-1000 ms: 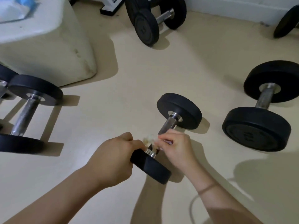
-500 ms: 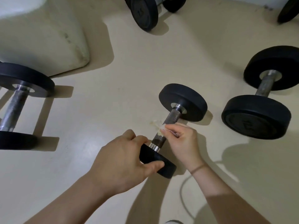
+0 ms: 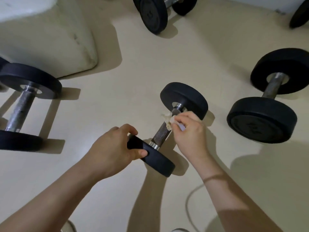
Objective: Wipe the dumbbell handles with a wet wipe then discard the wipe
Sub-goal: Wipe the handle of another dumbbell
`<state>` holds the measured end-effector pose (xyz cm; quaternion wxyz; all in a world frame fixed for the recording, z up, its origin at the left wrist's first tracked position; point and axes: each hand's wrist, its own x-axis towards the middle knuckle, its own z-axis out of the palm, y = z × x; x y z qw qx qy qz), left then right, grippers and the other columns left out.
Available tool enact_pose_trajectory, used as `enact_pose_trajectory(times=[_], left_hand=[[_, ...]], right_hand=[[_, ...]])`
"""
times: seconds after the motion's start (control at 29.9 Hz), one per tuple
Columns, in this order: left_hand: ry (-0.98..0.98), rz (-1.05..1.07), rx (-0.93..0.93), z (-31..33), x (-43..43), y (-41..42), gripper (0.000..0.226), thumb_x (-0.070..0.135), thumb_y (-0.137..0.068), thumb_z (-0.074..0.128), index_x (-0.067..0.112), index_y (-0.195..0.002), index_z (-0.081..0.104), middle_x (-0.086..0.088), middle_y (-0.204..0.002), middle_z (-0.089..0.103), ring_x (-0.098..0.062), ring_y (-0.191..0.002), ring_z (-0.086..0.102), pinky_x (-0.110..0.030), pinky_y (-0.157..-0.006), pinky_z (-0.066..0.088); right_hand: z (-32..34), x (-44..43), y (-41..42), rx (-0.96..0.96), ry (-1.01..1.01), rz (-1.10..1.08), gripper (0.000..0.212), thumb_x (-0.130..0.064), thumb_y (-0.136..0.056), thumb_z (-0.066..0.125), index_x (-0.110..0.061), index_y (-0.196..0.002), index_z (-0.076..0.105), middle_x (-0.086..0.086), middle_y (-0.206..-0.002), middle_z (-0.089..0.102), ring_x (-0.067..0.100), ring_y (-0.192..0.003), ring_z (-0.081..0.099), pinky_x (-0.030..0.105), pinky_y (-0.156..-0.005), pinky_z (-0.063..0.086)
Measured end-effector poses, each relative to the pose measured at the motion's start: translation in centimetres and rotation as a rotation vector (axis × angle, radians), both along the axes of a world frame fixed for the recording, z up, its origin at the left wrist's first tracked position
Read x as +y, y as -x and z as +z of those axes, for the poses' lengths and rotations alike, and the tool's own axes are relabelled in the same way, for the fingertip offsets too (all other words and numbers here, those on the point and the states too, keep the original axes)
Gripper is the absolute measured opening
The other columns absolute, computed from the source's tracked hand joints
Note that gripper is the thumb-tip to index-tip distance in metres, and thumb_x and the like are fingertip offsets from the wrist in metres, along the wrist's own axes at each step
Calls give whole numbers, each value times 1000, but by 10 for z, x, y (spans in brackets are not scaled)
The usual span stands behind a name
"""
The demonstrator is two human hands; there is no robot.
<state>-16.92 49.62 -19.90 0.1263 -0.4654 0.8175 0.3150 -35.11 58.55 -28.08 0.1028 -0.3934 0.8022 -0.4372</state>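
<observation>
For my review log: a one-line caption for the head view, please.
Left hand steadies the small dumbbell while the right hand presses a crumpled wipe to its handle.

Open floor (image 3: 133,69): broad bare stretch ahead of both hands, passable.
Left of left hand (image 3: 115,148): a dumbbell (image 3: 21,106) well apart, bare floor between.
Right of right hand (image 3: 189,131): a larger dumbbell (image 3: 267,104) near, narrow floor strip between.
Far ahead: another dumbbell (image 3: 153,12); pale block (image 3: 50,39) ahead-left.
Near side, under right forearm: a thin cord (image 3: 188,203) on the floor.
</observation>
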Motion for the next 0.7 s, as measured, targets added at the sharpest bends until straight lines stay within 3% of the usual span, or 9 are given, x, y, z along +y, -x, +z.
enact_pose_trajectory(times=[0.13,0.27,0.4,0.53,0.6,0.7], left_hand=[[-38,43,21,1,-8,-3,48,53,-76,70,38,-118,51,12,-101,57,-7,-91,56,-22,-67,41],[-47,49,14,3,-10,-3,45,49,-79,69,37,-119,52,11,-102,56,-9,-91,57,-22,-68,41],[-27,-1,-26,8,-10,0,42,45,-83,65,38,-122,51,9,-106,52,-10,-91,55,-21,-67,39],[52,-86,-113,12,-8,3,43,48,-87,57,39,-128,48,8,-111,52,-13,-98,55,-26,-78,43],[72,-110,-148,15,-8,5,44,49,-87,56,38,-129,48,8,-112,52,-14,-100,55,-28,-83,46],[51,-124,-147,17,-8,8,44,48,-86,57,38,-128,49,9,-110,52,-14,-99,55,-29,-85,46]], right_hand=[[12,-9,8,-11,-119,88,23,-7,-80,65,-18,-96,52,-10,-74,52,10,-69,53,26,-67,45],[-2,-10,-1,127,31,151,17,0,-85,57,-8,-94,69,4,-91,58,18,-78,58,36,-71,53],[-9,-8,0,67,72,113,19,-11,-85,65,-6,-101,72,8,-95,58,11,-79,56,27,-71,53],[-16,-18,9,103,110,-30,15,-2,-82,65,-7,-94,74,7,-86,66,13,-75,61,22,-70,49],[-17,-8,-9,36,83,24,15,1,-81,64,-9,-88,74,4,-83,67,8,-73,60,18,-70,48],[-11,11,-27,-9,23,271,14,1,-80,65,-11,-84,73,-1,-80,67,5,-71,60,17,-67,49]])
